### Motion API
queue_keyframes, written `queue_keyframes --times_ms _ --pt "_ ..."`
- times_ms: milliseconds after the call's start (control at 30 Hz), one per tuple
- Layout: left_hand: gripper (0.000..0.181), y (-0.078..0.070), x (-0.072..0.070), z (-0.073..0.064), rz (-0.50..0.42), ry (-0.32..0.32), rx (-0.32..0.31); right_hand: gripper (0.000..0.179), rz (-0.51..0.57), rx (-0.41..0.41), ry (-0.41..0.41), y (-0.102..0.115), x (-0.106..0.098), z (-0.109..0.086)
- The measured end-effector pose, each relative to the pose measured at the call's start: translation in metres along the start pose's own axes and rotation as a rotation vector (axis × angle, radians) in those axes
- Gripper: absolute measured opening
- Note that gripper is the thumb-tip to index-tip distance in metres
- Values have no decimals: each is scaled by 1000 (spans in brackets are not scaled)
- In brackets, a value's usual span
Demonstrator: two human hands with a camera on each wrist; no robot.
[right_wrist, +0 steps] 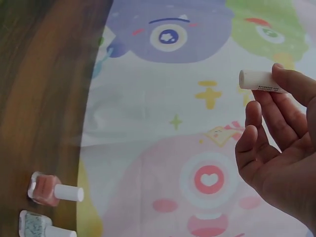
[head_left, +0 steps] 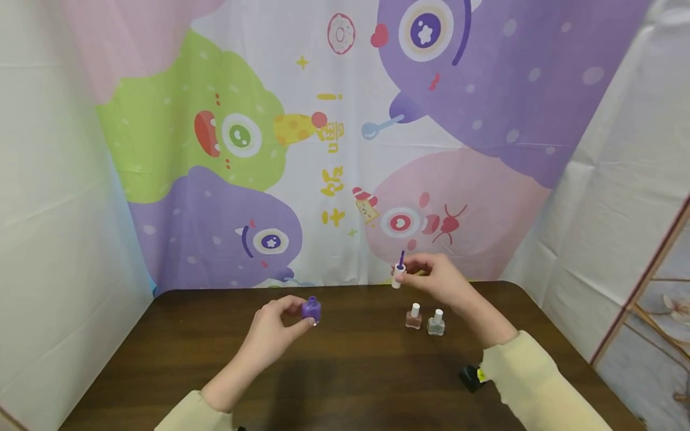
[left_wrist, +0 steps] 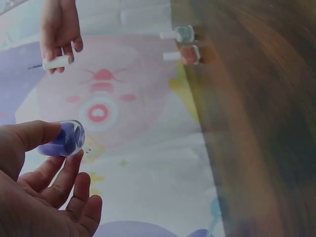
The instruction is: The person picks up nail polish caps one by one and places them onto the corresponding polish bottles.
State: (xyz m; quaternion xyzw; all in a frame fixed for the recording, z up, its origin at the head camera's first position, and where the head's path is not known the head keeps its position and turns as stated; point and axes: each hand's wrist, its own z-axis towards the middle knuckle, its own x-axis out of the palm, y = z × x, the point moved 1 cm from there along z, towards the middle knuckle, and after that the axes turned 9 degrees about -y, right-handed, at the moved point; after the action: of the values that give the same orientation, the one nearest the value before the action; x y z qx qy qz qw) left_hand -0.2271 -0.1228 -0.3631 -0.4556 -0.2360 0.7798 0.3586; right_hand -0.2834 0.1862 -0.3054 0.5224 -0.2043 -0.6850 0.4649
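Observation:
Between thumb and fingers, my left hand (head_left: 272, 329) pinches an uncapped purple nail polish bottle (head_left: 311, 309), held upright above the table. My right hand (head_left: 435, 276) holds the white nail polish cap (head_left: 398, 276), its purple-coated brush (head_left: 402, 258) pointing up. Cap and bottle are well apart. In the left wrist view the bottle (left_wrist: 64, 139) shows its clear glass base. The right wrist view shows the white cap (right_wrist: 259, 80) with small print on its side; the brush is hidden there.
Two capped nail polish bottles stand on the dark wooden table (head_left: 356, 371): a pinkish-brown one (head_left: 413, 317) and a pale glittery one (head_left: 436, 323). A black object with a yellow patch (head_left: 472, 377) lies by the right sleeve. Behind the table hangs a cartoon-printed curtain (head_left: 334, 251).

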Motion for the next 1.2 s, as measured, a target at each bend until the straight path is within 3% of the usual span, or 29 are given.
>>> queue_keyframes --times_ms 600,867,1200 --pt "21 -37 -6 -9 -113 -21 13 25 106 -28 -86 24 -4 -23" --pt "21 -47 -1 -15 -159 -23 42 27 122 -25 -92 29 -5 -37" --pt "23 -54 8 -26 -209 -33 59 25 226 -31 -94 31 2 -51"
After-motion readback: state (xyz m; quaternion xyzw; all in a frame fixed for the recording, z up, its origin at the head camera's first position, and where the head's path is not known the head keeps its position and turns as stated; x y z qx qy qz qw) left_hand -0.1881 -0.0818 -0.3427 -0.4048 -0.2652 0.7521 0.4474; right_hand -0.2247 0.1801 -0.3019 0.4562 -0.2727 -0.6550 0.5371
